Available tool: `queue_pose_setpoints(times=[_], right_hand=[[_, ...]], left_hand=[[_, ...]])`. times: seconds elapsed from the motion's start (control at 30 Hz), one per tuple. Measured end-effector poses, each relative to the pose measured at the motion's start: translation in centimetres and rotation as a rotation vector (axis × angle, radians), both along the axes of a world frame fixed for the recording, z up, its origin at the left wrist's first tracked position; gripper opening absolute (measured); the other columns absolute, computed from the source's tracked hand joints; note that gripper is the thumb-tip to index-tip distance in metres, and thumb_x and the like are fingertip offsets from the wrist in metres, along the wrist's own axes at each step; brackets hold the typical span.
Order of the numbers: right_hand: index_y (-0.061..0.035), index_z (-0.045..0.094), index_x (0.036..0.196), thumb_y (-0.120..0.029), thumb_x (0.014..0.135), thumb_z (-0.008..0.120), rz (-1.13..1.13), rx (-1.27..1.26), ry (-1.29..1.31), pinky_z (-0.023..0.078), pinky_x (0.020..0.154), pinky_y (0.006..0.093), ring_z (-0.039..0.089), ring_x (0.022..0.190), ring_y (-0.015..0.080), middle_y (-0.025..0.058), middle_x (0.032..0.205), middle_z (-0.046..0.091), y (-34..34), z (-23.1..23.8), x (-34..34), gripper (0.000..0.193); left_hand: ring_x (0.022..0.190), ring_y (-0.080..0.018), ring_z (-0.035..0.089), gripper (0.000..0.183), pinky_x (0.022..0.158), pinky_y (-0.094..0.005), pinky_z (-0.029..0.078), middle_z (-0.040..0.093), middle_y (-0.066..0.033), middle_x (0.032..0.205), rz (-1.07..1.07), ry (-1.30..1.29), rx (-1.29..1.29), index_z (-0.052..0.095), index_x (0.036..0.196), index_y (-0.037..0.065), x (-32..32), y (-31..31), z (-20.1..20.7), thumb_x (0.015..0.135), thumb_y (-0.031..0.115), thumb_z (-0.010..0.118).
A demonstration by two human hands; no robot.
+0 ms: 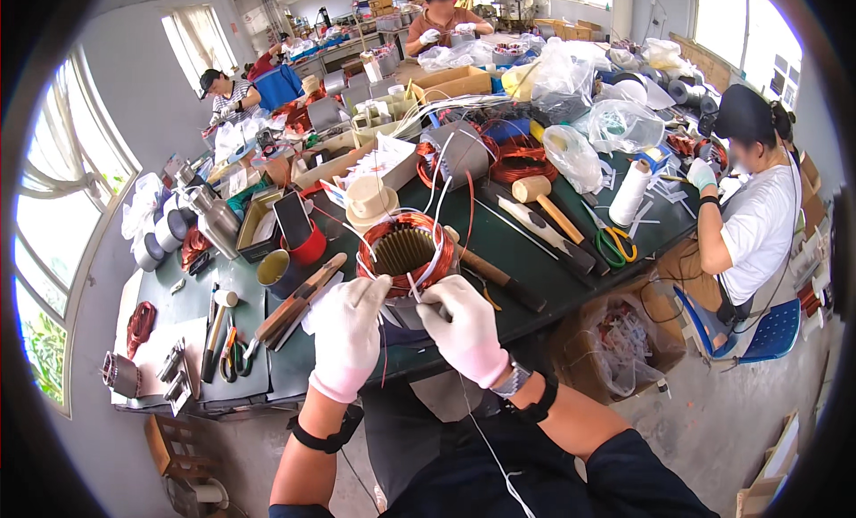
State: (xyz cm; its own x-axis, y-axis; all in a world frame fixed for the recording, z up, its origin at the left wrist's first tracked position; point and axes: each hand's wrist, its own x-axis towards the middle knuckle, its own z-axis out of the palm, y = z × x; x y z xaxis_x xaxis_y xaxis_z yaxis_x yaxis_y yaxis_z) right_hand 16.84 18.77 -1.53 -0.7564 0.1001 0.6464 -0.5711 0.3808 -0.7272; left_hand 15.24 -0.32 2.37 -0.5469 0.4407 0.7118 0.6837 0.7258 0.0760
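Observation:
A motor stator with a ring of copper windings stands upright in front of me on the dark green table. White sleeves and red and white leads rise from its coils. My left hand, in a white glove, pinches at the near rim of the windings; its fingertips hide what they hold. My right hand, also gloved, is closed just right of it against the same rim. A thin white cord hangs below my right hand toward my lap. A short white piece of sleeving shows between my hands.
Wooden wedge sticks, a mallet, green-handled scissors and a white thread spool surround the stator. A red cup stands left. A co-worker sits at right, near a bag-lined box.

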Motion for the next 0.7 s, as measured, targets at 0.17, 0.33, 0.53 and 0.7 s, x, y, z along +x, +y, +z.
queue_pose_setpoints(times=[0.17, 0.33, 0.53, 0.7], right_hand=[[0.0007, 0.062, 0.102, -0.014, 0.1, 0.063, 0.348, -0.545, -0.765, 0.047, 0.045, 0.0228, 0.06, 0.05, 0.0067, 0.0047, 0.076, 0.069, 2.7, 2.6, 1.4, 0.015], [0.0006, 0.061, 0.105, -0.012, 0.1, 0.062, 0.432, -0.622, -0.821, 0.047, 0.043, 0.0231, 0.058, 0.046, 0.0083, 0.0068, 0.076, 0.069, 5.2, 4.6, 2.1, 0.014], [0.0015, 0.062, 0.104, -0.013, 0.102, 0.064, 0.414, -0.656, -0.741, 0.045, 0.045, 0.0199, 0.057, 0.049, 0.0052, 0.005, 0.075, 0.068, 6.4, 6.1, 3.6, 0.015], [-0.004, 0.068, 0.105, -0.005, 0.096, 0.069, 0.193, -0.188, -0.321, 0.049, 0.053, 0.0261, 0.064, 0.058, 0.0094, 0.0068, 0.078, 0.07, 4.1, 5.5, 6.7, 0.009]], left_hand=[[0.095, -0.033, 0.069, 0.047, 0.084, -0.0418, 0.055, 0.071, -0.013, 0.105, -0.164, -0.032, 0.045, 0.071, 0.124, 0.003, 0.1, 0.0, -0.8, 0.078, -0.005, 0.069], [0.093, -0.028, 0.07, 0.04, 0.079, -0.0397, 0.055, 0.073, -0.0084, 0.103, -0.216, -0.011, 0.008, 0.071, 0.114, 0.006, -0.6, 0.0, -0.8, 0.075, -0.002, 0.072], [0.085, -0.0269, 0.066, 0.028, 0.075, -0.0394, 0.053, 0.068, -0.0051, 0.093, -0.005, 0.099, -0.205, 0.069, 0.105, 0.009, -0.6, 0.1, -0.3, 0.077, 0.004, 0.07], [0.085, -0.0273, 0.066, 0.028, 0.075, -0.0408, 0.05, 0.068, -0.0053, 0.093, 0.037, 0.109, -0.158, 0.069, 0.104, 0.009, -0.4, 0.9, -0.1, 0.077, 0.004, 0.072]])
